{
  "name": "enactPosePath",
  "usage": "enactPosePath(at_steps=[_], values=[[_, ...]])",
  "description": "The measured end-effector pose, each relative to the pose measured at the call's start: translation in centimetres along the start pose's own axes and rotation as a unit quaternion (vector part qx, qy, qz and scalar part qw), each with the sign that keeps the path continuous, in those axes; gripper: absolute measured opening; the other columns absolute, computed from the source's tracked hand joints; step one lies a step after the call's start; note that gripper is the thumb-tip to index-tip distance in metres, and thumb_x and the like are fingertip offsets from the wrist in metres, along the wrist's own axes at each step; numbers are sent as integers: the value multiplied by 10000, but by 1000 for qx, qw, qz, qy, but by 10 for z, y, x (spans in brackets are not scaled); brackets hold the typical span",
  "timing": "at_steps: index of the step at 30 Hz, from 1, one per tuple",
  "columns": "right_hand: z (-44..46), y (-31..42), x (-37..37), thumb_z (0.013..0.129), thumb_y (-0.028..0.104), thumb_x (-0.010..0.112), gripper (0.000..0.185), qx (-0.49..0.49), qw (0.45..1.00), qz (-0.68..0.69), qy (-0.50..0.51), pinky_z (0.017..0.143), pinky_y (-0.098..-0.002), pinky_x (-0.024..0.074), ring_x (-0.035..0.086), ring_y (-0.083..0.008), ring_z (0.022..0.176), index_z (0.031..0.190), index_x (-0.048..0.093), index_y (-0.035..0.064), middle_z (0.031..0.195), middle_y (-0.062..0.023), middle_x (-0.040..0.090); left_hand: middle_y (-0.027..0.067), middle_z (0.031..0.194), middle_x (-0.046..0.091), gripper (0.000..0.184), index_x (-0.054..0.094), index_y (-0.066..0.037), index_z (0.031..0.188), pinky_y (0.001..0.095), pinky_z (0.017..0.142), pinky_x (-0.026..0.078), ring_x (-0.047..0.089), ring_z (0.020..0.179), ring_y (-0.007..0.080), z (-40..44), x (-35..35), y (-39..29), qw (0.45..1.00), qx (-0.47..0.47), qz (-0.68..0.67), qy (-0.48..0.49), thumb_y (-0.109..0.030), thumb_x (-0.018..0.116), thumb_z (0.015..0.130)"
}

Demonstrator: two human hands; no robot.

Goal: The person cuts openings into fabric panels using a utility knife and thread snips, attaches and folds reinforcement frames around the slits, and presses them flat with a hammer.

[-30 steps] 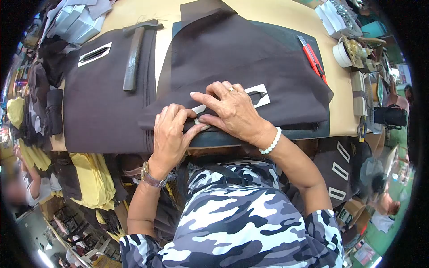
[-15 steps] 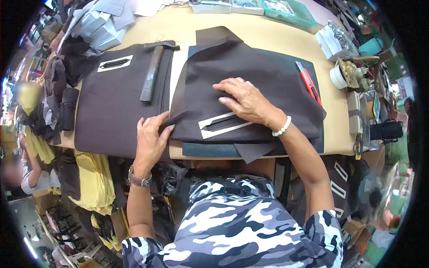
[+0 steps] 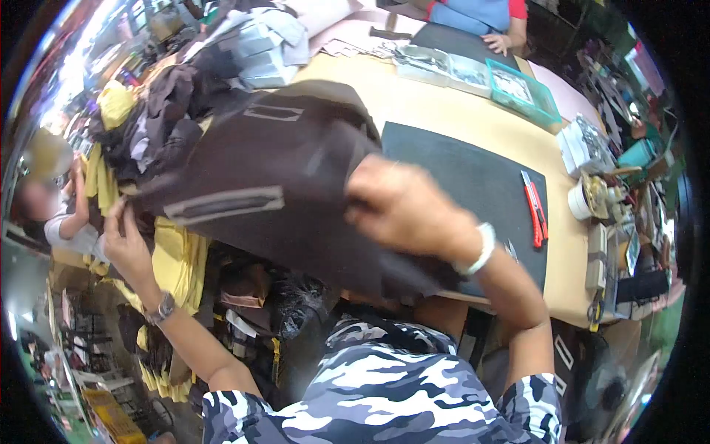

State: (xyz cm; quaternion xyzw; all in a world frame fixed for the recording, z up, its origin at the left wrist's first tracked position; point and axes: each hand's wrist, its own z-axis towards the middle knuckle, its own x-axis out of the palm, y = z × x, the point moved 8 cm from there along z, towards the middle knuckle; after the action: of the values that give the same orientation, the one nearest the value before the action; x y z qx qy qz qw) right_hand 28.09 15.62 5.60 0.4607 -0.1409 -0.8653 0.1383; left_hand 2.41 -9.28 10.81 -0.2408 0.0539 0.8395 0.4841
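A large dark brown cloth (image 3: 296, 240) is stretched between my hands over the left part of the table, blurred by motion. It bears a white-framed slit (image 3: 225, 205), and another such frame (image 3: 274, 112) shows farther back. My left hand (image 3: 127, 235) pinches the cloth's left corner. On the right, my right hand (image 3: 403, 203) is closed on the cloth, its fingers smeared. A dark cutting mat (image 3: 466, 174) lies uncovered beside the cloth, with a red cutter (image 3: 534, 211) on it.
Trays of small parts (image 3: 467, 72) and a green basket (image 3: 556, 118) stand at the back of the table (image 3: 347, 70). Across it, a co-worker's hand (image 3: 498, 43) rests on another mat. Another person (image 3: 70, 222) is at the far left. A white cup (image 3: 580, 201) stands right.
Both hands have taken hold of the cloth. It has moved left off the mat, and my left hand has gone far left. The view has shifted, showing more of the table's far side.
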Motion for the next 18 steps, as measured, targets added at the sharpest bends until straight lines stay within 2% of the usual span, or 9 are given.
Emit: enactPosePath(at_steps=[2, 3, 5, 6, 8, 9, 11, 14, 18], values=[[-11, 34, 82, 753, 170, 648, 203, 18, 983, 35, 181, 632, -438, 510, 622, -352, 758, 842, 547, 19, 881, -163, 569, 124, 829, 672, 137, 651, 34, 942, 300, 639, 459, 580, 651, 186, -61, 1, 83, 958, -173, -28, 229, 0, 568, 839], [-23, 53, 119, 763, 197, 640, 222, 8, 967, 75, 245, 636, -459, 516, 620, -376, 768, 863, 549, 20, 898, -188, 567, 205, 807, 660, 141, 668, 38, 881, 325, 668, 479, 635, 692, 246, -90, -5, 97, 932, -135, 33, 334, -22, 587, 783], [-52, 92, 182, 798, 208, 618, 263, -53, 914, 206, 345, 700, -473, 518, 628, -394, 798, 948, 564, -1, 945, -219, 600, 249, 778, 630, 152, 705, 5, 809, 358, 661, 498, 673, 707, 294, -180, -26, 195, 806, -247, 180, 507, -65, 659, 682], [-60, 117, 202, 813, 209, 617, 288, -63, 872, 263, 409, 709, -469, 513, 628, -398, 813, 983, 561, -18, 895, -237, 621, 232, 785, 649, 185, 710, -2, 821, 355, 666, 502, 674, 712, 302, -205, -47, 240, 781, -257, 259, 507, -84, 678, 659], [-50, 165, 196, 881, 227, 578, 283, -105, 796, 394, 448, 677, -486, 473, 608, -425, 786, 964, 535, -39, 781, -262, 604, 221, 812, 663, 167, 715, -10, 829, 363, 702, 492, 663, 750, 301, -160, -89, 190, 802, -344, 180, 455, -83, 662, 688], [-39, 184, 185, 903, 226, 553, 279, -123, 769, 464, 422, 670, -492, 453, 588, -435, 755, 952, 516, -46, 789, -268, 588, 212, 811, 664, 188, 711, -12, 881, 353, 715, 483, 650, 761, 283, -143, -99, 216, 867, -289, 143, 380, -82, 652, 717], [-11, 206, 161, 886, 202, 591, 282, -196, 768, 560, 239, 626, -418, 443, 534, -364, 651, 901, 481, -56, 739, -217, 541, 177, 811, 660, 230, 687, -5, 988, 334, 729, 466, 616, 769, 231, -100, -123, 236, 931, -232, 115, 259, -79, 619, 782], [36, 180, 114, 853, 178, 637, 290, -107, 754, 583, 284, 610, -365, 435, 506, -276, 631, 878, 476, -62, 716, -192, 512, 94, 810, 637, 259, 644, 21, 1092, 299, 720, 453, 566, 725, 150, -3, -96, 240, 945, -175, 116, 250, -88, 566, 870], [57, 71, 92, 815, 91, 669, 245, 58, 886, 443, 125, 647, -294, 454, 517, -128, 703, 946, 529, -62, 758, -103, 559, 58, 821, 651, 238, 666, 8, 1076, 237, 619, 464, 568, 678, 94, 52, 35, 238, 947, -172, -103, 251, -103, 546, 902]])
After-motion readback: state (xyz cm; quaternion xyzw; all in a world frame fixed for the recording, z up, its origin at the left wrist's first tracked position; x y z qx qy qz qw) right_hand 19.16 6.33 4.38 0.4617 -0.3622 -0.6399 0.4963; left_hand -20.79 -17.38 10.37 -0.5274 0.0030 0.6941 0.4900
